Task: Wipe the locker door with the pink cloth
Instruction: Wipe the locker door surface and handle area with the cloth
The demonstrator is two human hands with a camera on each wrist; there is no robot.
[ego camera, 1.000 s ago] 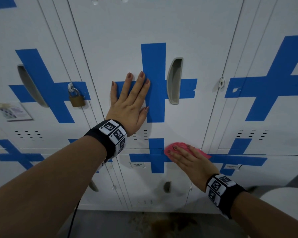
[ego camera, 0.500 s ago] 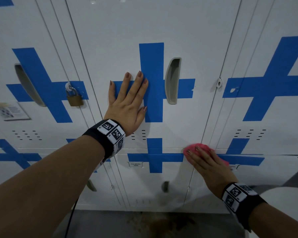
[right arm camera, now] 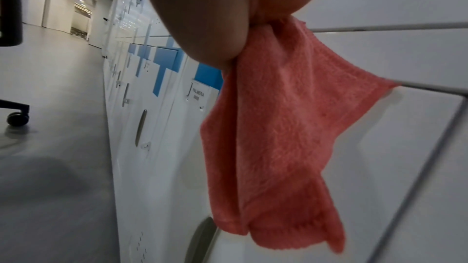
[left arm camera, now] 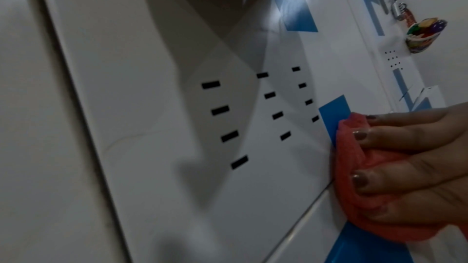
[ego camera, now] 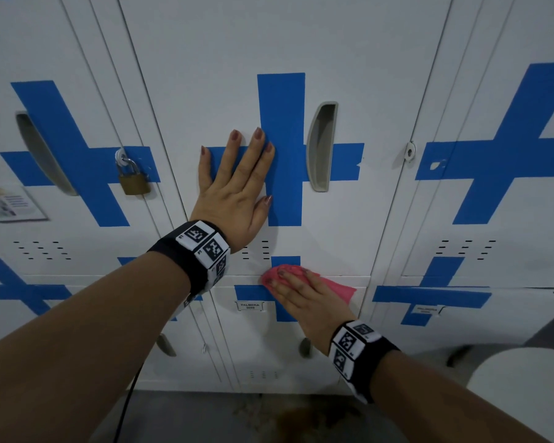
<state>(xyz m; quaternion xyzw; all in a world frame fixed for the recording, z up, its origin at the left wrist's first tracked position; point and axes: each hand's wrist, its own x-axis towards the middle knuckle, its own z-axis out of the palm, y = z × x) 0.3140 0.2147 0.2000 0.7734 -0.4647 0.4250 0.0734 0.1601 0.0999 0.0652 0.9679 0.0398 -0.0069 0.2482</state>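
The white locker door (ego camera: 349, 225) with a blue tape cross fills the middle of the head view. My left hand (ego camera: 237, 187) lies flat against it, fingers straight, just left of the recessed handle (ego camera: 322, 145). My right hand (ego camera: 301, 295) presses the pink cloth (ego camera: 336, 287) onto the door's bottom edge, over the seam with the locker below. In the left wrist view the right hand's fingers (left arm camera: 405, 127) lie over the bunched cloth (left arm camera: 346, 147) beside the vent slots (left arm camera: 220, 110). From the right wrist, the cloth (right arm camera: 278, 127) hangs pinched under the hand (right arm camera: 215, 17).
A brass padlock (ego camera: 133, 182) hangs on the locker to the left. Lower lockers carry a name label (ego camera: 250, 306). A white rounded seat (ego camera: 525, 394) stands at the lower right and a chair caster (right arm camera: 17, 118) rests on the grey floor. A dark cable (ego camera: 125, 410) hangs below my left arm.
My right hand slid the cloth right along the door's bottom edge, then back left to below the blue cross. The left hand has stayed flat in place.
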